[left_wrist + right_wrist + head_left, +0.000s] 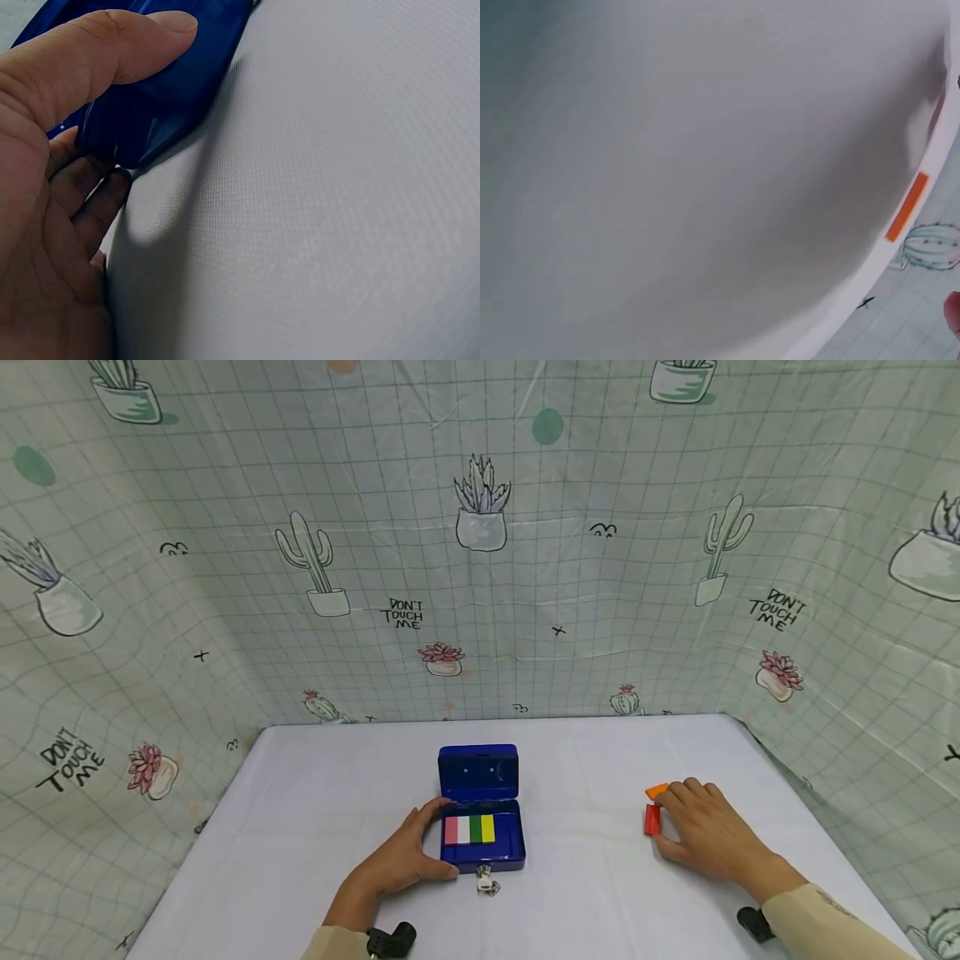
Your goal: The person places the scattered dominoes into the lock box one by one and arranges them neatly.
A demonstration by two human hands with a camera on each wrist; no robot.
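A small blue cash box (510, 839) stands with its lid (478, 770) raised; pink, white, green and yellow blocks (469, 829) lie side by side inside. My left hand (405, 853) grips the box's left side, thumb at the front edge and fingers toward the back. Up close in the left wrist view, the thumb (142, 45) lies against the blue wall. Over on the right, my right hand (701, 827) pinches a red block (652, 820) between thumb and index finger. Just behind it is an orange block (657, 791), partly covered by the fingers.
Keys (486, 883) hang from the lock on the box's front. Both hands work over a white-covered table (585, 893). A grid-patterned cloth (555, 568) with cactus prints surrounds its back and sides.
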